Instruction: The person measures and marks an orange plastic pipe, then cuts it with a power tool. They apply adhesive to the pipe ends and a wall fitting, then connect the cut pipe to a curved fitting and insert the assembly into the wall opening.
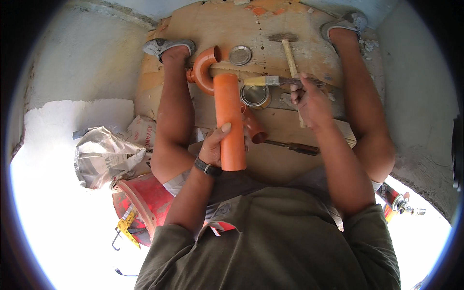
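Observation:
My left hand [212,146] is closed around an orange plastic pipe [228,108], thumb lying across its front; the pipe stands nearly upright in the picture. In my right hand [310,102] is a paintbrush [272,80], its pale yellow bristles pointing left toward the pipe's upper part. Whether the bristles touch the pipe I cannot tell. Below the brush sits an open metal tin [255,96]. Behind the pipe lies a short orange pipe fitting [254,126], partly hidden. A curved orange trap bend [205,67] rests beyond the pipe to the left.
Cardboard [217,21] covers the floor between my legs. On it lie a round tin lid [240,55], a hammer [290,55] and a screwdriver [296,147]. At left stand a red bucket [145,193] and a crumpled sack [104,157]. A gas torch [398,200] lies at right, near the wall [415,96].

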Tool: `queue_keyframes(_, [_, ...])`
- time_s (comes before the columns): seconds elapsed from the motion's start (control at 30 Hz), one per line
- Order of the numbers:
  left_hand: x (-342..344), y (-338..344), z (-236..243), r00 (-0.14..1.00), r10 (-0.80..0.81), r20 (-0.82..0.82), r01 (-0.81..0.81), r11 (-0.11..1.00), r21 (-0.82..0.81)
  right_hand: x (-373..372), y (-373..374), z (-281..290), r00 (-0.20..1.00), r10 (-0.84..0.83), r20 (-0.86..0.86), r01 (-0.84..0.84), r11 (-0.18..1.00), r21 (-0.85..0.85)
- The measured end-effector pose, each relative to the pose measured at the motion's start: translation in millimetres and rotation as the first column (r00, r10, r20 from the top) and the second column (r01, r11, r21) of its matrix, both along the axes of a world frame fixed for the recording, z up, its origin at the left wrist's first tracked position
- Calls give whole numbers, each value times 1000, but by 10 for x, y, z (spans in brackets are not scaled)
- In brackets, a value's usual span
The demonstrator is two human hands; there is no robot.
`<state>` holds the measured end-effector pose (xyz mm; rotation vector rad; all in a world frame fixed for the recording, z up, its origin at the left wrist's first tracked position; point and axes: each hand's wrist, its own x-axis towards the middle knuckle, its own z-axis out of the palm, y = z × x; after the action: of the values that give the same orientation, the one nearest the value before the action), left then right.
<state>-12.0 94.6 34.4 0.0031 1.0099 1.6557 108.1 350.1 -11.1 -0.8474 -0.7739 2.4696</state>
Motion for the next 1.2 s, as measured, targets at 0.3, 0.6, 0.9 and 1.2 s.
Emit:
queue_keyframes(0.3, [-1190, 342, 52, 672, -40, -740, -202, 951, -235, 37, 71, -64, 1000, -10, 21, 9, 998, 69])
queue_keyframes(0.6, [-1905, 838, 42, 463, -188, -866, -132, 952, -277, -14, -76, 163, 962, -147, 231, -52, 729, 683])
queue_keyframes(0.9, [-2568, 724, -419, 316, -703, -637, 264, 710, -653, -370, -265, 337, 843, -4, 538, -525, 207, 826])
queue_keyframes(1.2, [-2405, 622, -419, 451, -583, -676, 337, 813, -475, -326, -237, 237, 861, 12, 508, -474, 380, 794])
